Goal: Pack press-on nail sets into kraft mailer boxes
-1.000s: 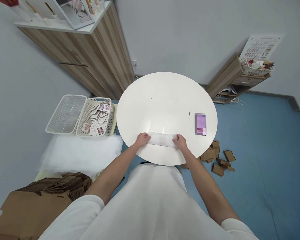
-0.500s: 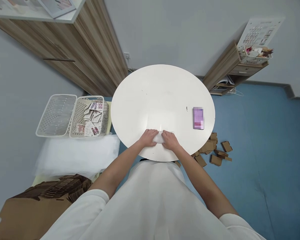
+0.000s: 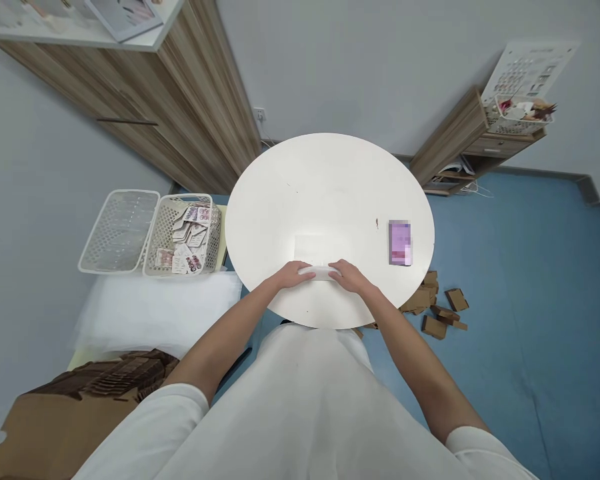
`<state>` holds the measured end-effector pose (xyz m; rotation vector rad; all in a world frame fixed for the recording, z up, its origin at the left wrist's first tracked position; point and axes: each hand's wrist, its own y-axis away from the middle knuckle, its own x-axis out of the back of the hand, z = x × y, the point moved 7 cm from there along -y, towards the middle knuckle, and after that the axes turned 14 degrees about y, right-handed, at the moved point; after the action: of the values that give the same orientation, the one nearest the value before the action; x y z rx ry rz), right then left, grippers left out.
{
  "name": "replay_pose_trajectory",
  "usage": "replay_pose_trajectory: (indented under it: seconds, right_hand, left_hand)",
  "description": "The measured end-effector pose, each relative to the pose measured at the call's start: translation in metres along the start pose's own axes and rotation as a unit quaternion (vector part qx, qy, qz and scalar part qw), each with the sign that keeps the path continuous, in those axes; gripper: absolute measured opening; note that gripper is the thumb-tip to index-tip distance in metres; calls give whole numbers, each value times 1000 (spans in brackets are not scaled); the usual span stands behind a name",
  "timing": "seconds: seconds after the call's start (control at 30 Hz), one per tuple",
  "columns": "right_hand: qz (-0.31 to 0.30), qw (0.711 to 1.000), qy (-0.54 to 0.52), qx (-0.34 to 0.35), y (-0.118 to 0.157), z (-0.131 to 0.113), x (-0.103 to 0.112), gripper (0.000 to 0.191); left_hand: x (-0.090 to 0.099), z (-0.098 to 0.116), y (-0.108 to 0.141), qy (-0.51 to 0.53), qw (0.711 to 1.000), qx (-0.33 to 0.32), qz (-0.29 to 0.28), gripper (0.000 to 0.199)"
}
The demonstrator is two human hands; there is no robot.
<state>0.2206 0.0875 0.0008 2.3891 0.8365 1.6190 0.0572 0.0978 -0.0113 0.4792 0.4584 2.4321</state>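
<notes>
On the white oval table (image 3: 330, 180), close to its front edge, lies a small white bundle (image 3: 321, 273) that looks rolled in thin white sheet. My left hand (image 3: 294, 274) grips its left end, thumb on the near side and fingers on the far side. At the right end my right hand (image 3: 347, 274) holds it the same way. A thin translucent sheet (image 3: 311, 247) lies flat just beyond the bundle and seems to run into it. What the roll contains is hidden.
A purple pack (image 3: 400, 243), partly pixelated, lies at the table's right. To the left stand an open white basket (image 3: 153, 233) of printed cards, a stack of white sheets (image 3: 165, 303) and brown cardboard (image 3: 65, 427). Small brown boxes (image 3: 434, 327) lie on the floor at right.
My hands have moved slightly apart toward the bundle's ends. More of the bundle shows between them, and the flat sheet beyond it is plainer to see. The view has shifted slightly.
</notes>
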Motion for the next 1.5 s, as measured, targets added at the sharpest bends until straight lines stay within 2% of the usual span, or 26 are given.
replay_pose_trajectory:
  seconds: [0.13,0.23,0.3,0.43,0.67,0.73,0.8,0.87,0.93,1.0,1.07,1.17,1.27,1.37,1.5]
  right_hand:
    - [-6,995,-82,-58,-16,16,5,29]
    - [1,989,-113,-95,-23,30,1,25]
    - [24,984,-122,-126,-26,40,-2,26]
    - [71,973,-122,-182,-27,52,-7,30]
    - [86,953,-120,-264,-18,65,-8,52]
    - [101,951,-124,-264,-13,67,-7,58]
    - [135,947,-125,-264,-5,70,-6,64]
    - [169,937,-133,-273,4,73,-7,68]
    - [174,931,-162,-277,10,73,-15,71]
    - [150,930,-201,-267,9,71,-24,73]
    - [129,926,-234,-268,4,69,-30,74]
    - [105,909,-292,-279,-6,69,-31,67]
    - [80,918,-294,-254,-12,65,-27,51]
    - [90,937,-248,-229,-7,62,-22,44]
    - [93,919,-287,-255,8,68,-28,37]
  left_hand:
    - [21,-28,1,93,988,55,109,35]
    - [29,-44,1,84,976,86,181,30]
    - [30,-47,0,63,972,93,205,30]
    - [30,-47,-2,11,966,114,230,28]
    - [28,-46,-1,-82,950,159,255,17]
    - [28,-38,4,-124,935,138,302,20]
    - [23,-20,9,-189,915,81,348,35]
    - [5,1,8,-256,910,-6,326,44]
    - [-23,17,2,-299,918,-92,244,47]
    - [-46,24,-4,-317,922,-132,179,47]
    - [-56,23,-9,-316,926,-128,164,44]
    - [-60,17,-13,-293,935,-112,166,43]
    - [-58,12,-15,-258,947,-102,164,44]
    - [-57,10,-15,-238,953,-91,166,44]
    - [-62,10,-14,-242,950,-88,175,43]
